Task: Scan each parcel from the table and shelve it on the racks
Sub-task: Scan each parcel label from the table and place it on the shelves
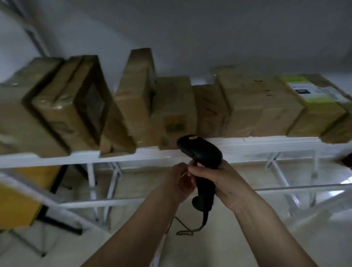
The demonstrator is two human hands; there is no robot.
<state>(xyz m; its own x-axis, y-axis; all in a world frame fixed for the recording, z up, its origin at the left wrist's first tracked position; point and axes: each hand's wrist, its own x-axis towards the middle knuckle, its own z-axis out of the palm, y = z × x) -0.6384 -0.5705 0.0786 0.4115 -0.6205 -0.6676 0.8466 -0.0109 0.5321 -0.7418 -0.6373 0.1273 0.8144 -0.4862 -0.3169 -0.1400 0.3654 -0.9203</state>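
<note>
A black handheld barcode scanner point(202, 154) is upright in front of the rack, its head level with the white shelf edge point(270, 142). My right hand point(227, 185) grips its handle. My left hand point(179, 183) is curled against the handle's left side, fingers pinched near the trigger; what it pinches is too small to tell. A thin cord point(184, 227) dangles from the scanner's base. Several brown taped parcels point(132, 100) stand in a row on the shelf, some leaning. One parcel with a green-and-white label point(312, 98) is at the right end.
Below the shelf, white rack braces point(113, 183) and lower rails point(289, 189) cross the view. A yellow parcel or bin point(11, 203) sits low at the left beside a black stand. The pale floor shows beneath. The whole picture is blurred.
</note>
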